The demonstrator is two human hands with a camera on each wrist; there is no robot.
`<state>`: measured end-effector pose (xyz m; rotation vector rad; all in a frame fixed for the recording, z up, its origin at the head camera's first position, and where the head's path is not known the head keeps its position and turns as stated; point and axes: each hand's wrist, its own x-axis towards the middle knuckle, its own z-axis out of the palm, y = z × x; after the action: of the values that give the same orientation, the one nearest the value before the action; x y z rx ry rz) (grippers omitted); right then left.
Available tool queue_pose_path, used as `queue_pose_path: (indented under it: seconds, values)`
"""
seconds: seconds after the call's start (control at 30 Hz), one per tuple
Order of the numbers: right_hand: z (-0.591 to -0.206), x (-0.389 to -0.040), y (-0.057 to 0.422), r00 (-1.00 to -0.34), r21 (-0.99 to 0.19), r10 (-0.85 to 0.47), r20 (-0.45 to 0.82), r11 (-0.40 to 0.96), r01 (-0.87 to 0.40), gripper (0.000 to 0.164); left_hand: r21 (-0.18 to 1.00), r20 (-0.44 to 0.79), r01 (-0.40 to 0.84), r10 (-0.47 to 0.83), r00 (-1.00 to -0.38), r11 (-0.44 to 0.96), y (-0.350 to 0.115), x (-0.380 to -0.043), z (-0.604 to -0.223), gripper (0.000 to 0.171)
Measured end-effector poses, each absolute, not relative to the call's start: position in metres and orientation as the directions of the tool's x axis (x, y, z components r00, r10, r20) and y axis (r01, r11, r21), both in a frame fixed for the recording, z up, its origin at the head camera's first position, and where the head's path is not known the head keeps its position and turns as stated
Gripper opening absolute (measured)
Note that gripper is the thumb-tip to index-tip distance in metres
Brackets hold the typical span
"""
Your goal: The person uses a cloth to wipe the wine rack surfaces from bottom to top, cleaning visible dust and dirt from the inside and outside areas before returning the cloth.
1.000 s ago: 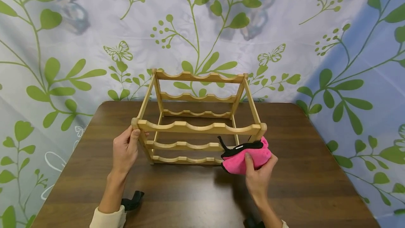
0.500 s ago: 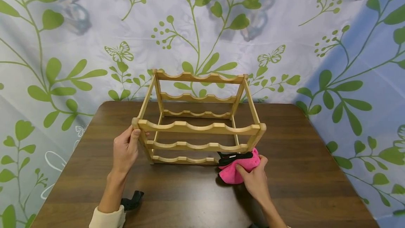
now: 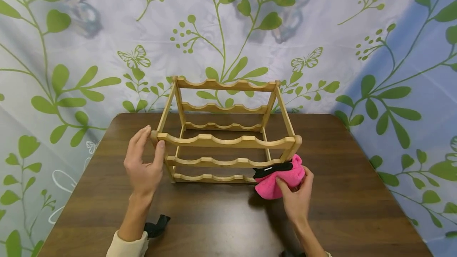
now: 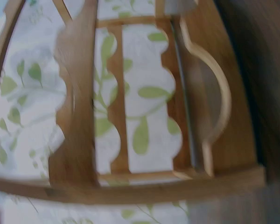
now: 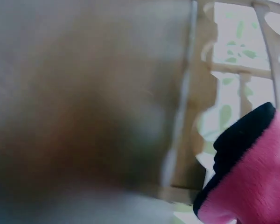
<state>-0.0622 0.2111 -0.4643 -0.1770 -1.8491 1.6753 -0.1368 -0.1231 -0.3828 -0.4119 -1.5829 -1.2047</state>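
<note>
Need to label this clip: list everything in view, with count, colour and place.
rack: 1, light wood, standing on the table
cloth: 1, pink with black trim, at the rack's near right post
table: 1, dark brown, under the rack
backdrop: white to blue with green leaves and butterflies, behind and beside the table
black pieces: 2, black, one by each wrist, type unclear
sleeves: 2, cream, bottom edge of the head view
left hand: 1, bare, at the rack's near left top corner
right hand: 1, bare, holding the cloth
</note>
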Motion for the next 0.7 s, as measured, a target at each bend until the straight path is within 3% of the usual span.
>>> queue_pose_path:
  seconds: [0.13, 0.17, 0.23, 0.33, 0.47, 0.57, 0.7]
  values:
    - [-0.444, -0.069, 0.221, -0.674, -0.842, 0.516, 0.529, 0.217, -0.494, 0.063, 0.281, 0.933, 0.809, -0.344, -0.105, 0.516, -0.090, -0.136, -0.365, 0.022]
    - [-0.438, -0.072, 0.224, -0.637, -0.809, 0.521, 0.568, 0.211, -0.549, 0.062, 0.225, 0.948, 0.822, -0.314, -0.059, 0.523, -0.083, -0.136, -0.363, 0.021]
    - [-0.424, -0.078, 0.229, -0.559, -0.730, 0.533, 0.636, 0.180, -0.659, 0.060, 0.134, 0.976, 0.849, -0.214, -0.025, 0.512, -0.069, -0.134, -0.359, 0.020]
    - [-0.402, -0.090, 0.236, -0.460, -0.619, 0.556, 0.692, 0.129, -0.775, 0.057, 0.106, 0.994, 0.871, -0.024, -0.108, 0.480, -0.047, -0.129, -0.354, 0.019]
    - [-0.380, -0.105, 0.242, -0.406, -0.542, 0.579, 0.707, 0.075, -0.837, 0.055, 0.232, 0.918, 0.829, 0.167, -0.360, 0.509, -0.017, -0.123, -0.346, 0.026]
    - [-0.373, -0.111, 0.242, -0.453, -0.548, 0.540, 0.709, 0.017, -0.837, 0.054, 0.291, 0.821, 0.756, 0.253, -0.512, 0.587, 0.004, -0.121, -0.343, 0.035]
    - [-0.372, -0.111, 0.240, -0.602, -0.617, 0.384, 0.700, -0.099, -0.781, 0.055, 0.293, 0.748, 0.718, 0.317, -0.584, 0.632, 0.025, -0.120, -0.352, 0.042]
